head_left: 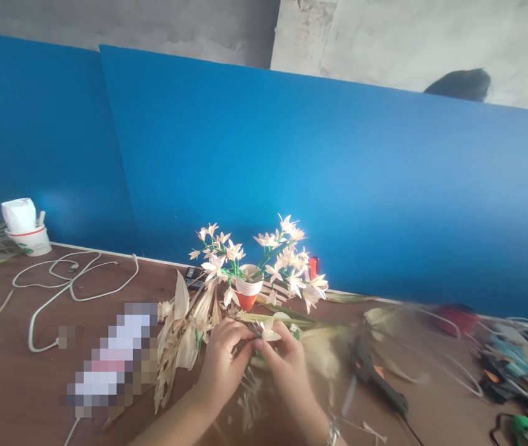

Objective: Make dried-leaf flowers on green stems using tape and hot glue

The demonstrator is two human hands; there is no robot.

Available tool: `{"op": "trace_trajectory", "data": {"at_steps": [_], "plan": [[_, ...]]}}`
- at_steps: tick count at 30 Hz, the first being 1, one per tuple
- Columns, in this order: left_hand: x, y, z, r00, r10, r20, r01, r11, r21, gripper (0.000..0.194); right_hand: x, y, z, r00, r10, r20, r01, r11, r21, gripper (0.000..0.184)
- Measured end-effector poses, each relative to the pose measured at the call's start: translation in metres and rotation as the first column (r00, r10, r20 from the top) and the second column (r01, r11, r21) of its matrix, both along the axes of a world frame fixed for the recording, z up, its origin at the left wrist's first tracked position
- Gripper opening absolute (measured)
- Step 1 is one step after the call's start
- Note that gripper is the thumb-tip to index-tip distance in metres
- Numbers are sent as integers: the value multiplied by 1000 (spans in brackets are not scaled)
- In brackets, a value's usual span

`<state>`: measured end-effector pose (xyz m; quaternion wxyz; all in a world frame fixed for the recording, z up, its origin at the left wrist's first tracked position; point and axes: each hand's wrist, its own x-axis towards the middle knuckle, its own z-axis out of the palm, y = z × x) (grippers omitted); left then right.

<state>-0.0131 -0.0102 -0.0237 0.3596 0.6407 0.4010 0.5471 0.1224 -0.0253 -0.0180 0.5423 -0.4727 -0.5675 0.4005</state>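
In the lower middle, my left hand (227, 353) and my right hand (287, 362) meet with their fingertips pinched together. Between them is a small pale husk flower (271, 331), partly covered by the fingers. Its base, where both hands seem to pinch it, is hidden. Just beyond stand sprays of cream flowers (294, 279) on green stems, around a pot (247, 298), orange below and white above. Dried husk strips (183, 334) lie heaped beside my left hand. Lying to the right of my right hand is a black glue gun (380, 381).
Blue panels (292, 167) rise behind the brown table (8, 384). White cables (71, 282) loop at the left, near a white cup (34, 240). A blurred-out object (115, 356) lies left of the husks. Tangled tools and cords (519, 365) crowd the right side.
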Motion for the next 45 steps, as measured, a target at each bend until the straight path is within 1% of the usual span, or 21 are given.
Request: {"op": "trace_trajectory", "data": {"at_steps": [2, 6, 8, 11, 13, 14, 16, 17, 19, 21, 23, 25, 28, 31, 34, 37, 41, 45], "plan": [[-1, 0, 0, 999, -18, -30, 19, 999, 27, 12, 1, -1, 1, 998, 31, 46, -34, 998, 60, 13], [0, -2, 1, 997, -65, -30, 65, 998, -1, 13, 1, -2, 5, 997, -13, 81, -2, 981, 192, 18], [1, -3, 0, 997, -82, -14, 82, 996, -29, 16, 0, -2, 7, 994, -37, 102, 13, 976, 219, 18], [1, -3, 0, 995, -101, 5, 102, 993, -56, 18, 1, -2, 10, 989, -47, 142, 15, 977, 214, 20], [0, 0, -1, 996, -90, 27, 91, 994, -60, 16, 3, -1, 12, 991, -15, 133, -7, 987, 162, 13], [-1, 1, -1, 997, -74, 36, 76, 995, -58, 15, 5, -1, 12, 995, 5, 103, -16, 994, 109, 9], [-4, 5, -2, 999, -24, 44, 26, 999, -44, 13, 8, -1, 14, 1000, 27, -8, -28, 999, -35, 13], [-5, 6, -3, 999, -1, 44, 3, 999, -38, 12, 9, -2, 15, 997, 36, -74, -45, 992, -115, 17], [-6, 9, -6, 998, 29, 53, -27, 999, -40, 11, 9, -3, 18, 979, 77, -188, -122, 962, -245, 27], [-6, 9, -9, 997, 11, 75, -6, 997, -73, 13, 6, -6, 21, 956, 137, -260, -216, 927, -307, 28], [-5, 9, -13, 995, 1, 100, 9, 995, -100, 15, 2, -8, 23, 937, 163, -309, -267, 905, -332, 26], [-4, 8, -15, 995, -23, 102, 35, 992, -122, 16, -1, -9, 22, 930, 144, -338, -267, 896, -354, 26], [-3, 7, -15, 996, -36, 84, 45, 993, -108, 16, -1, -6, 16, 933, 109, -342, -246, 889, -387, 26], [-3, 8, -14, 996, -50, 77, 59, 990, -126, 15, 6, -1, 14, 954, 50, -297, -158, 923, -350, 25], [-4, 8, -13, 988, -136, 74, 148, 970, -191, 19, 13, 2, 21, 975, 0, -220, -61, 961, -270, 28], [-3, 6, -13, 972, -223, 67, 233, 946, -227, 20, 18, 0, 32, 981, 15, -191, -61, 970, -237, 30], [-3, 4, -10, 958, -287, 28, 287, 938, -196, 17, 16, -3, 38, 978, 38, -204, -89, 965, -246, 25], [-4, 4, -8, 952, -305, -20, 299, 943, -146, 19, 12, -1, 33, 971, 4, -240, -85, 940, -329, 23]]}}
